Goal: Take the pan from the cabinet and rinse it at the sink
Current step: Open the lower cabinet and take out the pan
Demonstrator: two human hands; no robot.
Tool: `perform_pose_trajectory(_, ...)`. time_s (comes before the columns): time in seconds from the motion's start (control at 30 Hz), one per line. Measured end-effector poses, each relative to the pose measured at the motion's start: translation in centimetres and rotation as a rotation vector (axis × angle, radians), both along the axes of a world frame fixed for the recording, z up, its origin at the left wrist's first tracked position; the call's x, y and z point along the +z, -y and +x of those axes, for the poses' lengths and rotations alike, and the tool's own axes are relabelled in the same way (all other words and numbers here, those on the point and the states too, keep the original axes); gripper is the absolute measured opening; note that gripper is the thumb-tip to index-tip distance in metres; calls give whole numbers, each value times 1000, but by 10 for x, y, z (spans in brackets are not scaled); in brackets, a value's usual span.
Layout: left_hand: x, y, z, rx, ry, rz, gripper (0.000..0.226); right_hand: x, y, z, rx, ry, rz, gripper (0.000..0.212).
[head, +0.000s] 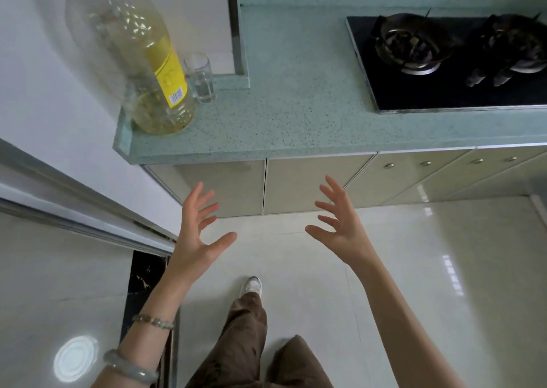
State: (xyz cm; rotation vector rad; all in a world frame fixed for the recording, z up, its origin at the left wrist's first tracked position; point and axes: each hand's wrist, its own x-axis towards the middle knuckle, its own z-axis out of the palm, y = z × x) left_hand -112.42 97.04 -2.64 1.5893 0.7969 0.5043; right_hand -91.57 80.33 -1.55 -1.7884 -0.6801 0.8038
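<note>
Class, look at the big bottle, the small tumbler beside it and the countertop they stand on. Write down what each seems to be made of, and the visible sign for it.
Big bottle: probably clear plastic, glossy; dimpled, moulded wall, with a yellow label that looks like paper.
Tumbler: likely glass; clear, with a thick base.
Countertop: seems to be polished stone or composite; pale green with dark speckles.

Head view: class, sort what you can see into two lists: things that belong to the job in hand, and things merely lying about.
Belongs to the job: cabinet doors, shut; left hand and right hand, both open and empty.
Just lying about: oil bottle, drinking glass, gas hob.
</note>
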Motion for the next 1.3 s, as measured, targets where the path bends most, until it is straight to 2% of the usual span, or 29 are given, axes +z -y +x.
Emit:
perform_pose_trajectory(0.33, -26, -10, -1, -27, 7, 12, 100, -22, -13, -16, 20, -26, -12, 90)
perform_pose_trajectory(0.63, -87, 1, 3, -30, 10, 21, 97, -75, -3, -12, 20, -5, -9, 88)
perform_pose_trajectory(0.87, -196, -5, 28, -27, 38, 68, 95, -183, -8, 2, 17, 41, 40, 88)
perform_pose_trajectory(1.1, -328, -17, 60, -20, 150, 56, 92, -315, -15, 29, 15, 169, 129, 90)
perform_pose_trajectory(1.3, -394, -29, 70, -7, 207, 121, 88, -385, -21, 45, 27, 220, 244, 88)
